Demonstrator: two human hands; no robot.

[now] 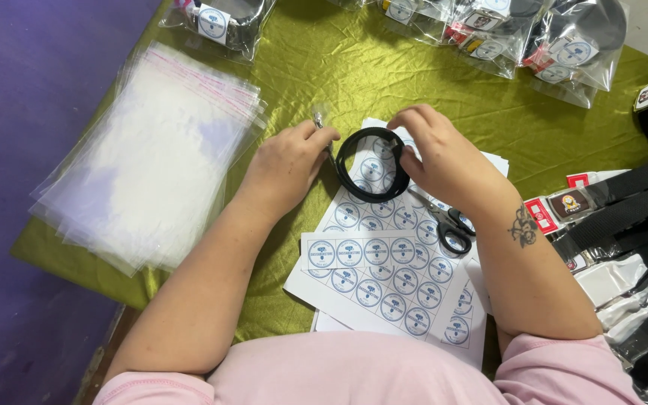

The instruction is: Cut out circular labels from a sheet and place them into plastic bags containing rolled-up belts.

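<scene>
Here, my hands:
Left hand [288, 165]: I pinch the buckle end of the coiled black belt [371, 165].
Right hand [444, 161]: fingers closed on the coil's right side.
Belt: above the sticker sheets [384, 274], beside the scissors [444, 223].
Left of me: stack of clear bags [151, 150].

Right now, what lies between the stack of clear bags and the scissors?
In the head view, the left hand and the coiled black belt lie between the stack of clear bags and the scissors.

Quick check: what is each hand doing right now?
Left hand: grip closed on the coiled black belt.
Right hand: grip closed on the same belt.
</scene>
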